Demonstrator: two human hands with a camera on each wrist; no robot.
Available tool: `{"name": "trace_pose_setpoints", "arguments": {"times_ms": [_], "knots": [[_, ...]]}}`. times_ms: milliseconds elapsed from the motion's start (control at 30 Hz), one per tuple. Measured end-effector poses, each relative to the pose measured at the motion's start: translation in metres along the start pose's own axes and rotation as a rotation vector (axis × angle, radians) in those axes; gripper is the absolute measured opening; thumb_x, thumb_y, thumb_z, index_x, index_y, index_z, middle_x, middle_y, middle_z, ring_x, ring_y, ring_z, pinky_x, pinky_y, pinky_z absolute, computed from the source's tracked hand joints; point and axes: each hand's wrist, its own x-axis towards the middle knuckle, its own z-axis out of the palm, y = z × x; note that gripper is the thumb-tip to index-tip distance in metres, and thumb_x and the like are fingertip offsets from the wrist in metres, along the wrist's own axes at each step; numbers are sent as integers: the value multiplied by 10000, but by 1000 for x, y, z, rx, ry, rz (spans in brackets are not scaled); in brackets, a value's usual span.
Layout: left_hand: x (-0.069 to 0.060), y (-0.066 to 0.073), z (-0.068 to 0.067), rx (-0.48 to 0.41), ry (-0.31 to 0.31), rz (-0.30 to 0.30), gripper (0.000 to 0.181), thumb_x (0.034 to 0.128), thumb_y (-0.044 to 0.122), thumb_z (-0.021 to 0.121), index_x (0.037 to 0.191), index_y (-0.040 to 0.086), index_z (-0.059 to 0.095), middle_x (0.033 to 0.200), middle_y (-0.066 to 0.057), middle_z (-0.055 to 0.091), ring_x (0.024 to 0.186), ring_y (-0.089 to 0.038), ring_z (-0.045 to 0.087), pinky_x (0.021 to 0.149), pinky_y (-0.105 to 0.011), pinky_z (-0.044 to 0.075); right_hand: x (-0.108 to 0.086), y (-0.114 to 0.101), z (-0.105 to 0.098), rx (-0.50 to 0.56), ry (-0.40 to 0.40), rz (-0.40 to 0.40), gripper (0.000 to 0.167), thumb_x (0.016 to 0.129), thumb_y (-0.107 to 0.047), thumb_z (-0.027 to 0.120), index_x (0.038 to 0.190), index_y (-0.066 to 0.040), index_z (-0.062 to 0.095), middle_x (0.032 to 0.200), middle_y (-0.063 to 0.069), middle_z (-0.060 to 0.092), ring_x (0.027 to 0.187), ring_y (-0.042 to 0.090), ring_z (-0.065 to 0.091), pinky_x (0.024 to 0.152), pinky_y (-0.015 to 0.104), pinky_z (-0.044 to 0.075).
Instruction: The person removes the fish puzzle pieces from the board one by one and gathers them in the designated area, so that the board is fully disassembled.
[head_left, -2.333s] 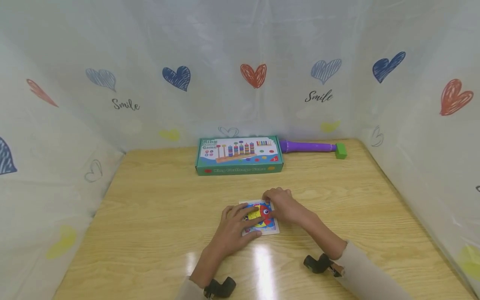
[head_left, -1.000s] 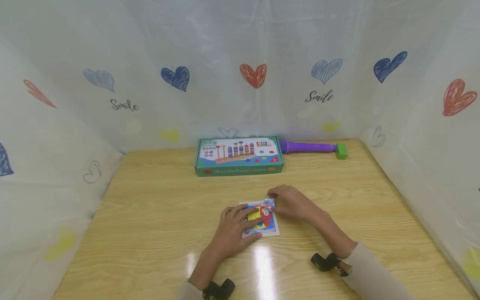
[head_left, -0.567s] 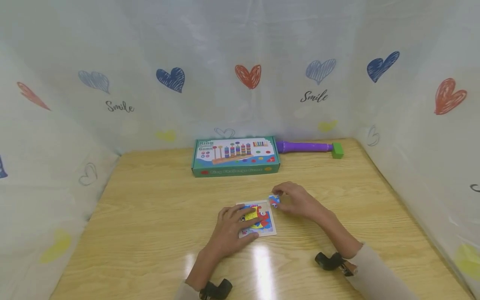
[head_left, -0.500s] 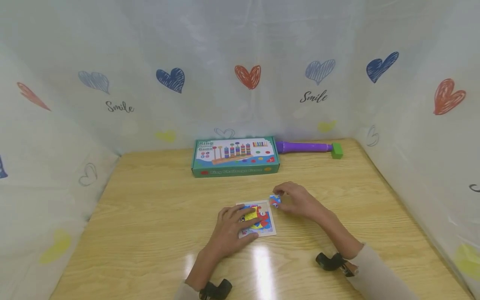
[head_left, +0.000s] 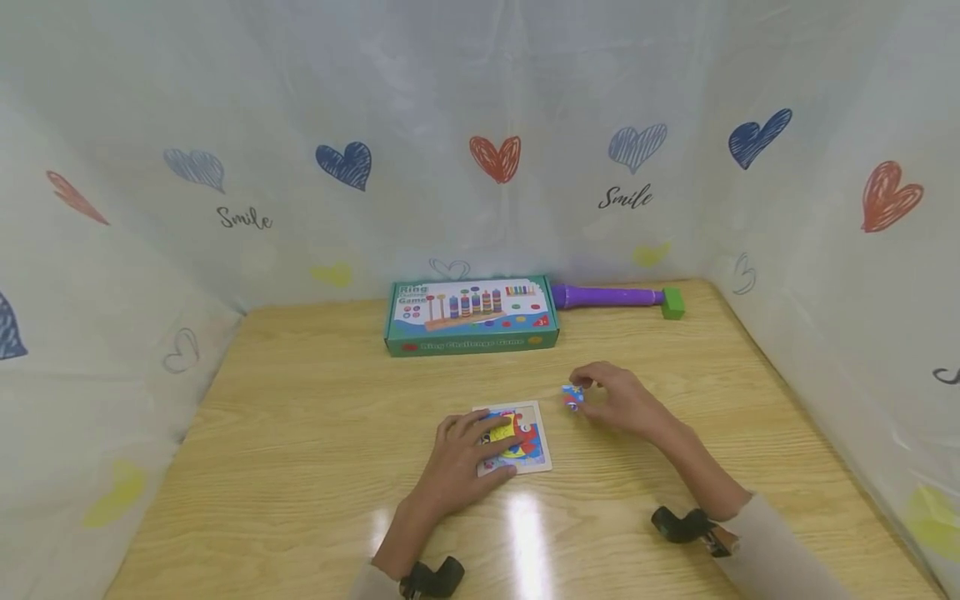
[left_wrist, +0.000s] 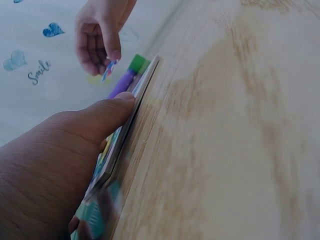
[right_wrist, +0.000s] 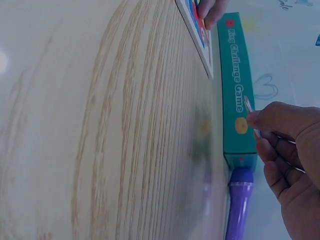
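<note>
A small jigsaw puzzle (head_left: 536, 457) with a colourful fish picture lies flat in its pale frame on the table. My left hand (head_left: 459, 458) rests on it with the fingers spread over the picture, hiding its left part; the thumb lies along the near edge. In the puzzle's upper right corner a bare patch of backing shows. To the right of the puzzle my right hand (head_left: 618, 404) pinches a blue and red puzzle piece (head_left: 572, 397) between thumb and fingers. In the right wrist view that thin piece (right_wrist: 248, 105) is seen edge-on, held above the table.
A green Ring Challenge Game box (head_left: 472, 315) lies at the back of the table. Beside it, on the right, is a purple stick-like toy (head_left: 611, 296) ending in a green block (head_left: 672, 303). White sheeting with printed hearts encloses the table (head_left: 315, 392) at the back and sides.
The right hand has lifted the corner piece out of the puzzle and carried it off to the right, baring the backing there. My left hand has stayed on the puzzle.
</note>
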Motion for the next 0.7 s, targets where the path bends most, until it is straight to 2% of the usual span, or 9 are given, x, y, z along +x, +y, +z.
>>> {"name": "trace_pose_setpoints", "arguments": {"times_ms": [300, 467, 700], "knots": [[-1, -2, 4, 10, 23, 14, 417, 954, 520, 596, 1335, 359, 653, 1480, 45, 502, 1406, -269, 361, 1096, -581, 250, -10, 13, -9, -24, 19, -5, 329, 814, -23, 783, 1126, -19, 676, 1043, 39, 684, 947, 233, 617, 851, 439, 542], [-3, -1, 10, 6, 3, 28, 421, 968, 541, 566, 1348, 375, 638, 1487, 55, 492, 1410, -267, 354, 1082, -586, 263, -23, 18, -16, -45, 19, 12, 337, 802, -12, 790, 1119, -26, 678, 1036, 15, 680, 932, 229, 618, 838, 443, 544], [2, 0, 3, 4, 26, 14, 416, 949, 530, 599, 1327, 365, 659, 1477, 53, 507, 1403, -265, 367, 1089, -585, 259, -26, 23, -28, -39, 28, -12, 342, 816, -11, 786, 1138, 3, 670, 1057, 46, 684, 949, 274, 628, 854, 474, 543]]}}
